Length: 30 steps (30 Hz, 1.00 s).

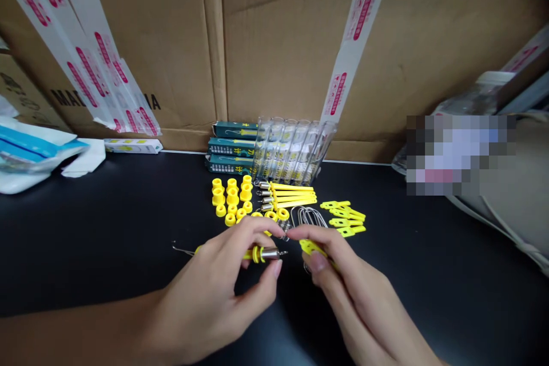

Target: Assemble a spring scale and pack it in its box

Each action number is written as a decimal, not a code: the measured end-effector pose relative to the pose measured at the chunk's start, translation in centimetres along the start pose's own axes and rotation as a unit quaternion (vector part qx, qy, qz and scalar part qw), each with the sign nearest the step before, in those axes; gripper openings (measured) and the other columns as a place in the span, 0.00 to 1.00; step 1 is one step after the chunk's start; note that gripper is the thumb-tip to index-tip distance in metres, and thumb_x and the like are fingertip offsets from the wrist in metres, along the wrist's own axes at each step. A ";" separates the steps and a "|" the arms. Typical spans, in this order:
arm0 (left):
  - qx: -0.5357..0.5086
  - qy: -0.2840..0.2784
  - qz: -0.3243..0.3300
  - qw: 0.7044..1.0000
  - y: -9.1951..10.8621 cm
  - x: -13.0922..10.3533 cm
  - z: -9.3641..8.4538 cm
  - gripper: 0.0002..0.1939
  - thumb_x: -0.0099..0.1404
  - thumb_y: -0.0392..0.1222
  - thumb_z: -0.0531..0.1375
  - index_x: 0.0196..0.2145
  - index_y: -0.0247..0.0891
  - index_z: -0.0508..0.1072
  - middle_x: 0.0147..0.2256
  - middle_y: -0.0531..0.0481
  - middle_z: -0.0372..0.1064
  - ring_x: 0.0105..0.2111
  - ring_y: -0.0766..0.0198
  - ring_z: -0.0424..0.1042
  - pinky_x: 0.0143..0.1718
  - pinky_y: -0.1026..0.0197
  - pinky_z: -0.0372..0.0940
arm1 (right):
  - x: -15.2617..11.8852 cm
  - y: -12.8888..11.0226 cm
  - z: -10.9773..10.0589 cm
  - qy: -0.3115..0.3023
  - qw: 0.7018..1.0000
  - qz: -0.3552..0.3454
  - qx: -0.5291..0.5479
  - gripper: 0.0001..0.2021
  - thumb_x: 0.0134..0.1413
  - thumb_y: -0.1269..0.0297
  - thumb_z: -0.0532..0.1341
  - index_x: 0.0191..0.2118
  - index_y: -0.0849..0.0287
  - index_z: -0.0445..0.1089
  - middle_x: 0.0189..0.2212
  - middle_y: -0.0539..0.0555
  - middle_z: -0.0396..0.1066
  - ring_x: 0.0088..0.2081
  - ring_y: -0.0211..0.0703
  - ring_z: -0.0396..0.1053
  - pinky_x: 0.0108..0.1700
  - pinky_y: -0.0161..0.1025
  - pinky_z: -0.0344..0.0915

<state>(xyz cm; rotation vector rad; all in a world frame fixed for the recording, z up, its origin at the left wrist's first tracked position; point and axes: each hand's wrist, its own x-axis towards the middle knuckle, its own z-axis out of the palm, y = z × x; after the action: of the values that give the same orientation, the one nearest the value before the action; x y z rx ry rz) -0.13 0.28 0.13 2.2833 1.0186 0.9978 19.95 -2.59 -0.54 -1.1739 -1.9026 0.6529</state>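
Holding a yellow rod [256, 255] crosswise in left hand [223, 286], lower centre of frame, with grip closed around the shaft and bright metal collar to the right; probably steadied this way to expose the pointed tip. Pinching a yellow perforated tab [309, 247] in right hand [364, 291], just right of the rod, with grip closed between thumb and fingers; likely angled to keep the holed end accessible. Noting both index fingertips near small metal coils [285, 229].

Found grouped by kind on black worktop [107, 211], presumably for quick picking: yellow collars [218, 197] left of centre, yellow sticks with metal ends [295, 189] at centre, bent wires [317, 217] just right, flat yellow tabs [352, 231] farther right. Observed behind: clear tubes [295, 151] side by side against green boxes [227, 166], perhaps for support.

Labels: read "MAD" on cardboard [278, 40], left of frame, before a stretch hidden under tape [360, 17]. Seen on green boxes: slender hooked-tool drawing, plus Chinese-style characters, not legible with certainty. Unable to read red tape print. Unable to identify any brand; pixelated patch at right.
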 end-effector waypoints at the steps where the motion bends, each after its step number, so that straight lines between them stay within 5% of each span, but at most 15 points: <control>1: 0.001 -0.002 -0.005 1.000 0.0 0.0 0.1 0.19 0.66 0.31 0.59 0.51 0.49 0.64 0.41 0.62 0.75 0.40 0.74 0.77 0.42 0.76 0.68 | 0.0 0.0 0.1 -0.005 1.000 0.001 0.005 0.12 0.70 0.68 0.51 0.55 0.50 0.62 0.40 0.51 0.74 0.39 0.37 0.76 0.41 0.30 0.72; 4: -0.017 -0.015 -0.011 1.000 -0.1 0.1 0.1 0.17 0.69 0.31 0.58 0.50 0.50 0.63 0.40 0.64 0.75 0.39 0.75 0.78 0.42 0.77 0.68 | 0.0 0.1 0.2 -0.018 0.999 0.015 0.031 0.11 0.69 0.65 0.55 0.54 0.51 0.62 0.32 0.47 0.72 0.31 0.36 0.74 0.35 0.30 0.71; 7: -0.019 -0.022 -0.006 1.000 -0.1 0.0 0.2 0.16 0.70 0.32 0.58 0.50 0.50 0.63 0.40 0.64 0.76 0.39 0.74 0.78 0.43 0.75 0.68 | 0.2 0.2 0.1 -0.040 0.997 0.052 0.044 0.06 0.69 0.61 0.55 0.45 0.53 0.68 0.26 0.45 0.67 0.20 0.34 0.60 0.23 0.31 0.59; 11: -0.002 -0.026 0.001 1.000 -0.2 -0.2 0.3 0.12 0.70 0.33 0.58 0.47 0.48 0.67 0.41 0.62 0.76 0.40 0.73 0.78 0.44 0.74 0.69 | 0.6 0.2 -0.1 -0.074 0.985 0.120 0.104 0.12 0.68 0.54 0.57 0.38 0.55 0.70 0.23 0.44 0.62 0.20 0.33 0.49 0.21 0.33 0.46; 16: 0.014 -0.014 0.038 0.999 -0.2 -0.2 0.5 0.09 0.68 0.32 0.60 0.43 0.45 0.70 0.38 0.61 0.77 0.36 0.72 0.78 0.44 0.73 0.69 | 1.2 -0.3 -0.3 -0.080 0.962 0.175 0.191 0.15 0.64 0.51 0.60 0.32 0.56 0.71 0.25 0.46 0.62 0.26 0.35 0.55 0.25 0.30 0.54; 24: 0.080 0.026 0.113 0.990 -0.3 -0.1 0.4 0.02 0.71 0.37 0.60 0.38 0.42 0.70 0.27 0.60 0.71 0.24 0.71 0.71 0.28 0.70 0.64 | 1.6 -1.0 -0.8 -0.088 0.912 0.237 0.323 0.17 0.59 0.48 0.66 0.30 0.58 0.71 0.19 0.42 0.51 0.22 0.32 0.43 0.24 0.28 0.52; 30: 0.077 0.010 0.146 0.986 -0.5 -0.4 0.0 0.05 0.70 0.36 0.63 0.42 0.43 0.71 0.29 0.58 0.74 0.26 0.70 0.71 0.30 0.68 0.65 | 1.0 -0.9 -0.6 -0.113 0.880 0.279 0.366 0.17 0.57 0.48 0.67 0.30 0.57 0.71 0.20 0.42 0.49 0.22 0.33 0.41 0.24 0.29 0.52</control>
<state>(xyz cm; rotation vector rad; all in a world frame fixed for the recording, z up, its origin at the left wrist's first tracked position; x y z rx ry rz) -0.56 0.24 -0.36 2.6116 0.8069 1.0894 19.75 -2.12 0.85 -1.1424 -1.2406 1.7114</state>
